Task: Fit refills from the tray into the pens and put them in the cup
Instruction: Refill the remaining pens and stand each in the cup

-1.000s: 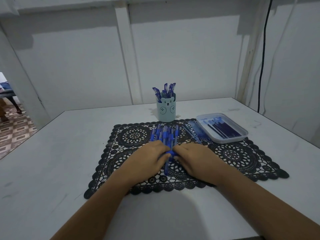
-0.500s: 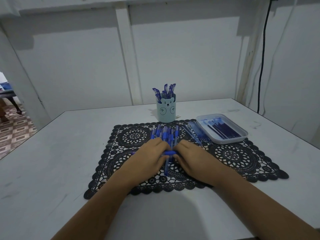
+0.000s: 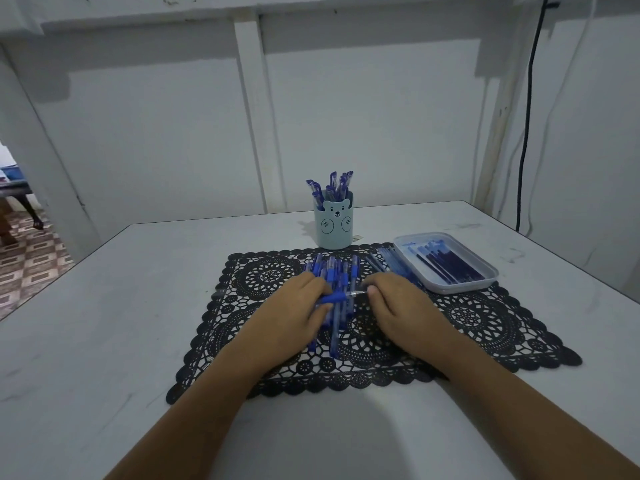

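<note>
My left hand (image 3: 294, 306) grips a blue pen (image 3: 337, 297) that lies sideways above a pile of blue pens (image 3: 334, 271) on the black lace mat (image 3: 485, 323). The pen's tip points right, toward my right hand (image 3: 398, 306), whose fingertips pinch something small at that tip; I cannot make out what. A pale blue bear cup (image 3: 334, 225) with several pens in it stands behind the mat. At the right, a white tray (image 3: 450, 287) holds several dark blue refills (image 3: 446, 265).
Loose clear pen parts (image 3: 394, 263) lie on the mat between the pile and the tray. The white table (image 3: 104, 341) ends at a wall behind. A black cable (image 3: 524, 133) hangs at the right. A tiled floor (image 3: 27, 258) shows at the left.
The hands have drawn a little apart. The pen between them now shows its tip and lies sideways in my left hand.
</note>
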The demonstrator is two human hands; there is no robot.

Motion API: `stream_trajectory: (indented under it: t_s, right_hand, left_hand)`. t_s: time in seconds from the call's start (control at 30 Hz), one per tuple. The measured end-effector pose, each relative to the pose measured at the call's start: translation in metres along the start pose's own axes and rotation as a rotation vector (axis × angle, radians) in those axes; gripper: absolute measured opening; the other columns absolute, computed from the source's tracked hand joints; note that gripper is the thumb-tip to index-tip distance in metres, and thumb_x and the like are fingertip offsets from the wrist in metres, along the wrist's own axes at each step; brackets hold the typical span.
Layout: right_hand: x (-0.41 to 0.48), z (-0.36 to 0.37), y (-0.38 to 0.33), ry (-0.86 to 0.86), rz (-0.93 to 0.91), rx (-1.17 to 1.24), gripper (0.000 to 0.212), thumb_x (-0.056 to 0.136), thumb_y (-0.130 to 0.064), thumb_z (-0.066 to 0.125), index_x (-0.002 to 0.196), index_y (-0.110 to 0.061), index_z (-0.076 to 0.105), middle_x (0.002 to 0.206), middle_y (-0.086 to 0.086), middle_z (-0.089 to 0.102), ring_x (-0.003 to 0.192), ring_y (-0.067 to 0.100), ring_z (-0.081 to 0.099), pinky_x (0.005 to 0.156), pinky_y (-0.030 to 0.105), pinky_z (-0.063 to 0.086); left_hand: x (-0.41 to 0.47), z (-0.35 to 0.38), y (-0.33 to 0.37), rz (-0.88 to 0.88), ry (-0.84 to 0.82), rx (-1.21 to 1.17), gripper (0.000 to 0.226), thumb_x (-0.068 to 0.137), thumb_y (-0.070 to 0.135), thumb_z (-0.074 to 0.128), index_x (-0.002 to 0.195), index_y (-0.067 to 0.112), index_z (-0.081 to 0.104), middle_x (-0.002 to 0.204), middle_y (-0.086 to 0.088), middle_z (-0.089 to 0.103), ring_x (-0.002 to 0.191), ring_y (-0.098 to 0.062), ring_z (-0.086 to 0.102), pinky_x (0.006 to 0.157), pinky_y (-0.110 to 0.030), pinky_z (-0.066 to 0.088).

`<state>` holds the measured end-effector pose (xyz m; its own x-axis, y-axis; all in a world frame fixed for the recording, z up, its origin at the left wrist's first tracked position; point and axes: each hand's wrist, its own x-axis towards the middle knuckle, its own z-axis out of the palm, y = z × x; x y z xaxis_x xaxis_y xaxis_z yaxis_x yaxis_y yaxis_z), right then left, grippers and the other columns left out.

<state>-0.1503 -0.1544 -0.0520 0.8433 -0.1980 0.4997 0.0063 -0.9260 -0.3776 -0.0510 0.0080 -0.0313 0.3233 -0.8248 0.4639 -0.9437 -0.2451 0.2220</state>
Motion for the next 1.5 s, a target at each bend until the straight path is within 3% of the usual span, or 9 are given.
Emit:
stream_trajectory:
  t_s: [0.23, 0.37, 0.5, 0.77, 0.9, 1.07, 1.2, 1.37, 1.5]
  right_hand:
    - [0.001, 0.005, 0.014, -0.171, 0.12, -0.274, 0.034, 0.096, -0.03, 0.038, 0.126, -0.022, 0.052, 0.12, -0.003, 0.05, 0.114, 0.017, 0.043, 0.095, 0.036, 0.036]
    - [0.004, -0.002, 0.003, 0.055, 0.194, 0.156, 0.038, 0.097, -0.034, 0.035, 0.09, -0.01, 0.063, 0.087, 0.004, 0.062, 0.086, 0.019, 0.055, 0.082, 0.038, 0.043]
    - [0.001, -0.007, -0.009, -0.103, 0.203, 0.402, 0.042, 0.094, -0.039, 0.041, 0.061, -0.017, 0.054, 0.057, 0.0, 0.051, 0.055, 0.008, 0.045, 0.059, 0.028, 0.038]
    - [0.003, -0.009, -0.004, -0.095, 0.133, 0.487, 0.009, 0.09, -0.029, 0.055, 0.091, -0.023, 0.062, 0.077, -0.001, 0.06, 0.067, 0.005, 0.05, 0.064, 0.017, 0.041]
    - [0.003, -0.01, -0.004, -0.063, 0.198, 0.444, 0.032, 0.09, -0.041, 0.047, 0.073, -0.015, 0.057, 0.064, -0.004, 0.05, 0.057, 0.003, 0.042, 0.06, 0.023, 0.037]
    - [0.002, -0.012, -0.003, -0.113, 0.16, 0.521, 0.004, 0.088, -0.026, 0.059, 0.088, -0.022, 0.056, 0.069, -0.009, 0.051, 0.06, 0.001, 0.044, 0.06, 0.016, 0.038]
    - [0.004, -0.013, -0.004, -0.098, 0.22, 0.494, 0.029, 0.091, -0.037, 0.048, 0.068, -0.021, 0.055, 0.058, -0.009, 0.05, 0.052, 0.0, 0.043, 0.056, 0.019, 0.037]
    - [0.003, -0.017, -0.005, -0.139, 0.193, 0.578, 0.001, 0.087, -0.023, 0.06, 0.088, -0.022, 0.06, 0.074, -0.003, 0.058, 0.066, 0.004, 0.053, 0.067, 0.021, 0.047]
    - [0.003, -0.015, -0.007, -0.135, 0.238, 0.531, 0.021, 0.089, -0.037, 0.052, 0.074, -0.025, 0.06, 0.064, -0.008, 0.06, 0.058, 0.001, 0.054, 0.065, 0.02, 0.046]
  left_hand:
    - [0.0, 0.001, 0.002, -0.014, 0.024, 0.031, 0.022, 0.093, 0.02, 0.049, 0.111, 0.012, 0.058, 0.094, 0.008, 0.044, 0.085, -0.005, 0.041, 0.078, -0.012, 0.029]
    - [-0.001, 0.002, 0.002, -0.008, 0.044, 0.02, 0.024, 0.093, 0.021, 0.05, 0.114, 0.011, 0.058, 0.092, 0.009, 0.043, 0.083, -0.004, 0.04, 0.077, -0.012, 0.029]
    - [0.0, 0.002, 0.003, 0.009, 0.034, -0.009, 0.025, 0.093, 0.02, 0.05, 0.114, 0.011, 0.059, 0.09, 0.01, 0.045, 0.081, -0.003, 0.042, 0.075, -0.011, 0.03]
    - [0.002, -0.001, 0.001, 0.007, 0.023, -0.134, 0.024, 0.095, 0.019, 0.045, 0.11, 0.013, 0.063, 0.074, 0.02, 0.045, 0.073, 0.005, 0.046, 0.07, -0.005, 0.033]
    - [0.001, -0.001, 0.002, 0.037, 0.011, -0.113, 0.029, 0.093, 0.026, 0.042, 0.109, 0.015, 0.063, 0.075, 0.02, 0.044, 0.074, 0.004, 0.046, 0.071, -0.007, 0.033]
    - [0.001, 0.0, 0.0, 0.011, -0.002, -0.098, 0.026, 0.094, 0.024, 0.044, 0.111, 0.015, 0.062, 0.08, 0.013, 0.048, 0.076, 0.0, 0.046, 0.071, -0.009, 0.034]
    - [0.001, 0.001, 0.001, 0.022, -0.011, -0.085, 0.025, 0.095, 0.023, 0.046, 0.114, 0.015, 0.061, 0.086, 0.008, 0.052, 0.078, -0.002, 0.046, 0.075, -0.013, 0.036]
    - [0.001, 0.002, -0.001, 0.003, -0.001, -0.072, 0.025, 0.094, 0.024, 0.047, 0.114, 0.017, 0.061, 0.086, 0.01, 0.05, 0.079, 0.0, 0.045, 0.074, -0.011, 0.034]
    - [0.0, 0.003, -0.001, 0.002, -0.008, -0.072, 0.026, 0.094, 0.024, 0.046, 0.115, 0.017, 0.06, 0.089, 0.01, 0.052, 0.081, -0.002, 0.046, 0.076, -0.012, 0.036]
